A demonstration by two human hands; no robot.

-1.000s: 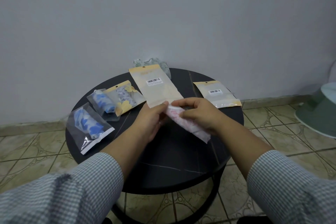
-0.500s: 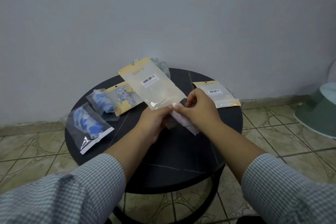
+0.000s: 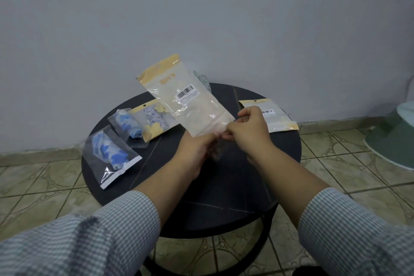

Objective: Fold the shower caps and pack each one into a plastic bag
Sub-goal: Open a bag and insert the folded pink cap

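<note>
from the head view, both hands are raised over the round dark worktop (image 3: 224, 197), the left hand (image 3: 195, 152) and right hand (image 3: 248, 130) each with its grip curled and pinching the near, open end of a plastic bag (image 3: 188, 101) that tilts up and away. the cap being packed is hidden between the hands. three filled bags (image 3: 109, 152) lie at the left, another bag (image 3: 277, 119) at the right

Three filled bags (image 3: 125, 139) lie left on table (image 3: 224, 197), apparently overlapping.
</note>
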